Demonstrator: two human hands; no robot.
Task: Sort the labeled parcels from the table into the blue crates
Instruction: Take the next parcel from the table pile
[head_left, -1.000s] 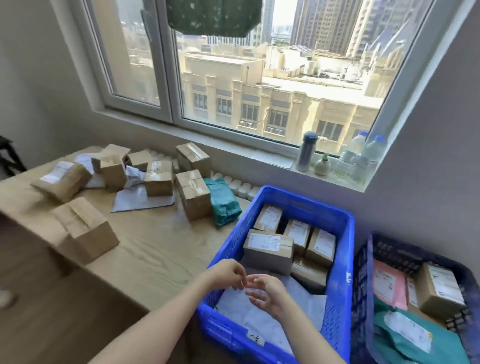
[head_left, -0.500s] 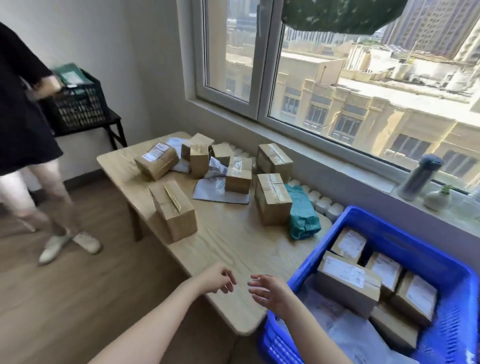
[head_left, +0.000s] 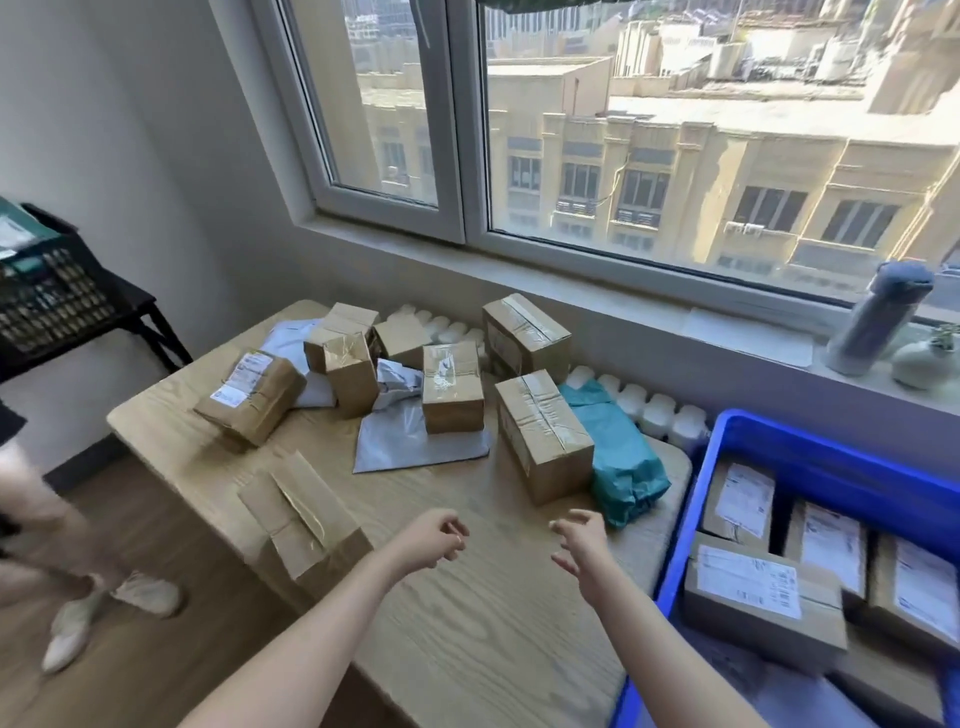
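Note:
Several taped cardboard parcels lie on the wooden table (head_left: 467, 623): a labeled one (head_left: 252, 395) at the far left, a tall one (head_left: 306, 525) at the near left edge, another (head_left: 543, 434) in the middle beside a teal mailer bag (head_left: 618, 457). A grey mailer (head_left: 410, 441) lies under a small box (head_left: 451, 387). The blue crate (head_left: 779, 441) at the right holds several labeled boxes. My left hand (head_left: 434, 538) and my right hand (head_left: 584, 543) hover over the table with loosely curled fingers, holding nothing.
A second person's legs and shoes (head_left: 72, 618) stand at the left on the wood floor. A black crate (head_left: 47, 291) sits on a dark stand at the far left. A grey flask (head_left: 878, 317) and a small vase (head_left: 924, 361) stand on the windowsill. White bottles (head_left: 660, 410) line the table's back.
My view has swung left from the blue crate to the table. Both hands have left the crate and now hover over the table, farther apart. The second person has come into view.

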